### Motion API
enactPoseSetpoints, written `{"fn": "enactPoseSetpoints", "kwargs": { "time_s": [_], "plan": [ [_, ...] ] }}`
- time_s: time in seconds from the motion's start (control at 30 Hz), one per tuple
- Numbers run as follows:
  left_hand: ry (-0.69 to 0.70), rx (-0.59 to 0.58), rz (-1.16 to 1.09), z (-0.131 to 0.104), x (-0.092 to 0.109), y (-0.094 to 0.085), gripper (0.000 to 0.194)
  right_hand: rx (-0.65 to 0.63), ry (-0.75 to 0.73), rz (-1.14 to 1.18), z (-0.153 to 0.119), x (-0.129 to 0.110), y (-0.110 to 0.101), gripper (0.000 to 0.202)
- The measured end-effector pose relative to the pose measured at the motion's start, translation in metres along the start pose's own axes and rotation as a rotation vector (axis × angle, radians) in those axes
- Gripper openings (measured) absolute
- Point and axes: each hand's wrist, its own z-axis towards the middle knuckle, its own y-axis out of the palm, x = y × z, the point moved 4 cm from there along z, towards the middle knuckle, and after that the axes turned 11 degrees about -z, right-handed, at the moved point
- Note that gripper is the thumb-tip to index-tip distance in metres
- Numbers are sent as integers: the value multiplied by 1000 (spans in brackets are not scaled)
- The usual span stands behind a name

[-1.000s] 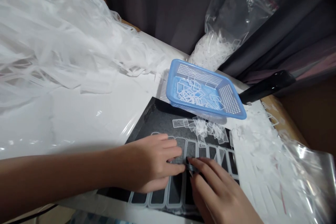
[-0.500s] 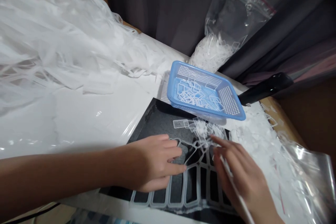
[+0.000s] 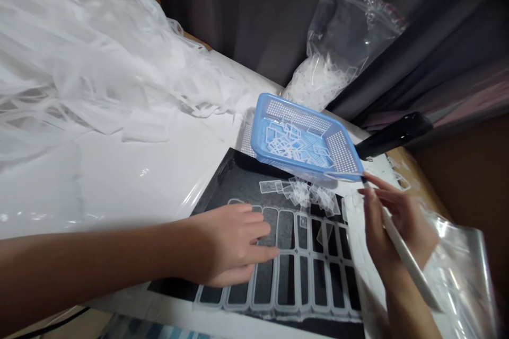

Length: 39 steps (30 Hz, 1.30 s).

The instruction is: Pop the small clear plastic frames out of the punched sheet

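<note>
My left hand (image 3: 234,246) lies with its fingers spread, pressing on a translucent sheet of rectangular frames (image 3: 296,252). The sheet lies over a black mat (image 3: 242,175), its openings in two rows. My right hand (image 3: 397,217) is closed around a white pen-shaped tool (image 3: 409,262) with a dark tip, beside the basket's near right corner. At the tip a thin white frame (image 3: 344,175) appears to hang by the basket rim; its contact is too small to make out. Small clear rectangular pieces (image 3: 304,193) are heaped above the sheet.
A blue basket (image 3: 260,132) holds several thin white frames. Behind it leans a zip bag (image 3: 342,37) of similar scraps. White film waste (image 3: 99,58) is piled at left. A black handle-like object (image 3: 393,135) and clear plastic (image 3: 469,259) are at right.
My right hand has moved right and away from the sheet, to the basket's corner. The sheet's upper row, pulled out of shape before, now lies flat. My left hand has hardly moved.
</note>
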Motion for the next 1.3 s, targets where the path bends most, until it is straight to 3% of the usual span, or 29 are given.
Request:
{"fn": "enactPoseSetpoints", "kwargs": {
  "time_s": [0.13, 0.2, 0.33, 0.5, 0.63, 0.73, 0.8, 0.87, 0.97, 1.3],
  "plan": [
    [-2, -11, 11, -1, 0, -1, 32, -318, 227, 381, -6, 2, 22, 15],
    [-1, -15, 15, -2, 0, -1, 33, -414, 357, 608, -9, 4, 33, 17],
    [5, -21, 17, -3, 0, 1, 34, -392, 544, 934, -7, 18, 47, 21],
    [37, 4, 12, -3, -2, 4, 35, -290, 626, 950, -1, 38, 52, 18],
    [35, -3, 24, -1, -2, 1, 33, -307, 568, 947, -2, 34, 51, 18],
    [48, 4, 8, 0, 2, -3, 32, -342, 420, 872, 0, 23, 39, 18],
    [53, 15, -43, 0, 4, -4, 32, -508, 226, 746, 2, 9, 29, 18],
    [67, 24, -113, 0, 7, -4, 36, -811, 21, 618, -1, -6, 24, 18],
    [90, 1, -189, 0, 8, -1, 41, -1110, -126, 516, -8, -19, 19, 21],
    [28, -43, -104, 2, 8, -3, 35, -1220, -241, 452, -21, -32, 25, 17]
  ]
}}
